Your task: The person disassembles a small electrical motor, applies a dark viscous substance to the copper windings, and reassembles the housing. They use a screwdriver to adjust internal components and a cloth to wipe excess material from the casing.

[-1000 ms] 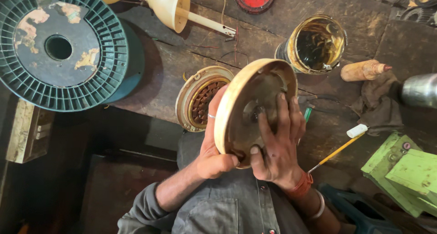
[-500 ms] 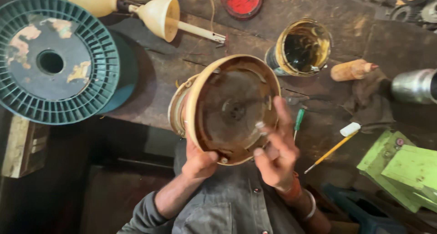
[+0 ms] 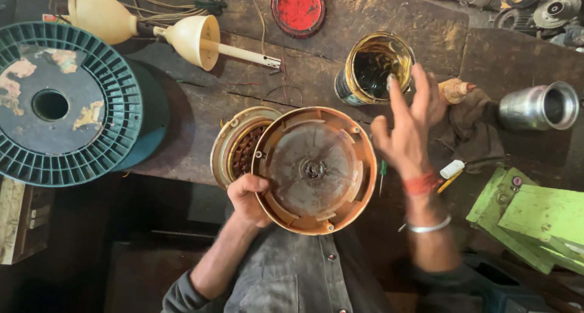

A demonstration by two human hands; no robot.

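Note:
My left hand [image 3: 246, 198] grips the lower left rim of a round tan fan-motor cover [image 3: 314, 170], held with its ribbed inside facing up. Under its left edge sits a motor stator with copper windings [image 3: 239, 147] on the bench. My right hand [image 3: 408, 127] is off the cover, fingers spread and blurred, raised just right of it and close to an open tin of dark liquid [image 3: 372, 68]. A red thread and a metal bangle circle that wrist.
A large green plastic spool [image 3: 61, 100] lies at left. Cream funnels [image 3: 193, 40] and a red lid [image 3: 298, 7] are at the back. A metal cylinder [image 3: 538, 106], a rag, a toothbrush [image 3: 451, 170], a green screwdriver [image 3: 382, 173] and green wooden pieces [image 3: 535, 219] sit right.
The cover has tipped from nearly on edge to flat, inside up. My right hand let go of it and moved up and right toward the tin.

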